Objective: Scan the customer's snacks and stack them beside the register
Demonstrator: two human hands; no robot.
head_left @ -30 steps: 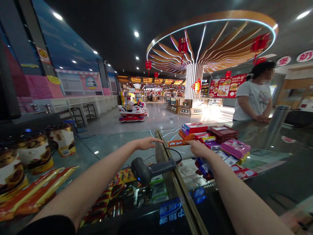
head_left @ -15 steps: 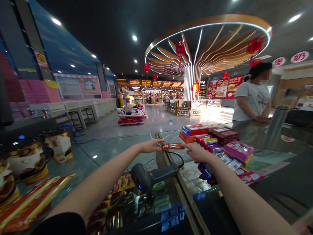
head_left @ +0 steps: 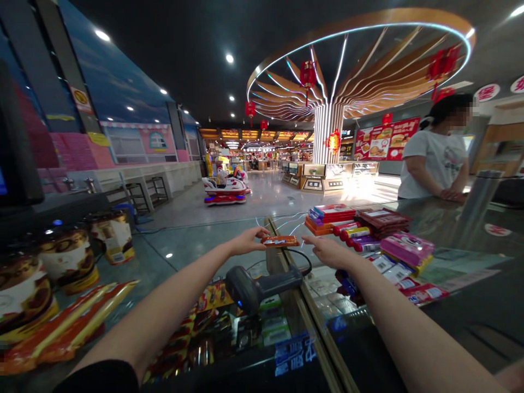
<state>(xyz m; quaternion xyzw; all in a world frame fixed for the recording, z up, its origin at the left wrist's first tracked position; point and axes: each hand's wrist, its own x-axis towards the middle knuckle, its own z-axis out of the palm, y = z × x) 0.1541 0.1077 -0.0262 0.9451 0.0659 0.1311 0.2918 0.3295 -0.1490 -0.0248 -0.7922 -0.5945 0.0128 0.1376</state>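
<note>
The orange snack bar (head_left: pixel 280 240) is mid-handover above the glass desk (head_left: pixel 184 243). The left hand (head_left: pixel 246 241) pinches its near end, grip clenched on the wrapper, while the right hand (head_left: pixel 327 251) sits just beside the far end with its fingers released. Carrying the bar alone calls for a firm left pinch, I judge. The barcode scanner (head_left: pixel 262 283) lies just below. Half a second ago both hands held the bar; earlier, only the right.
</note>
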